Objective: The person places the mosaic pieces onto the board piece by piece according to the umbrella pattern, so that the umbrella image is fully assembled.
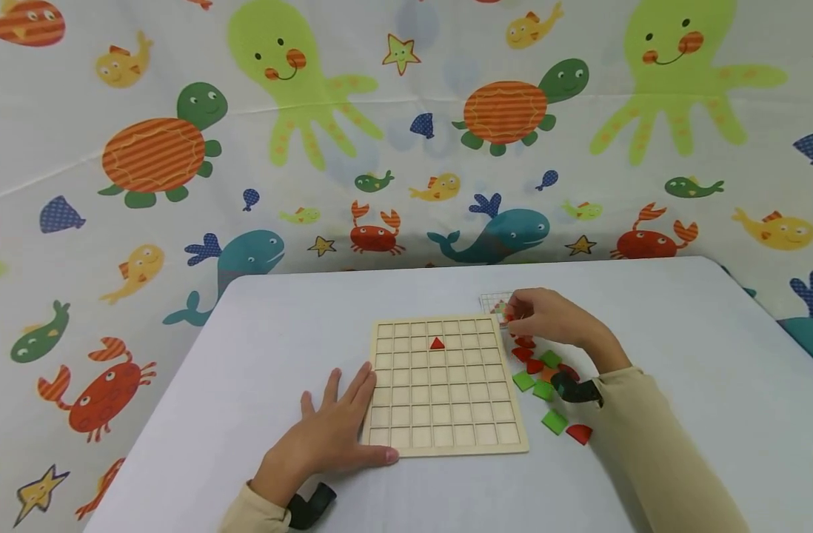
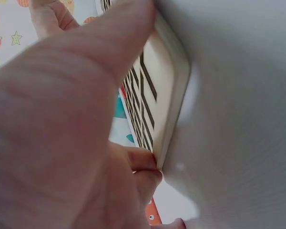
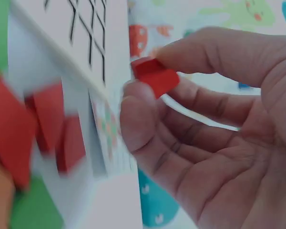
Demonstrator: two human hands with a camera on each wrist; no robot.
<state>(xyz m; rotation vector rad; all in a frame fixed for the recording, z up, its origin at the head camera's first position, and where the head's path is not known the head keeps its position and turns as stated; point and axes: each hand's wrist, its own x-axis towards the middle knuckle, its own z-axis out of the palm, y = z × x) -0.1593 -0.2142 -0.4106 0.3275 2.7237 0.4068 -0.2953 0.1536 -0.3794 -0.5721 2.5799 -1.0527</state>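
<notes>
While the left hand (image 1: pixel 332 435) rests spread against the board (image 1: pixel 446 376), the right hand (image 1: pixel 551 320) pinches a red piece (image 3: pixel 156 77) near the board's far right corner. Probably light and stiff, it suits fingertips on opposite edges.

Just below the centre of the head frame, one wooden board (image 1: pixel 441 416), of seven columns and seven rows; in its upper part, one red triangle (image 1: pixel 437 343). Right of centre, partly overlapping: at least five red pieces (image 1: pixel 579 434), at least four green squares (image 1: pixel 554 421), one orange piece (image 1: pixel 549 374). Above these, one gridded card (image 1: pixel 489 301). Between right fingers (image 3: pixel 138 114), one red block (image 3: pixel 155 78). In upper half, two turtles (image 1: pixel 155 155).
</notes>
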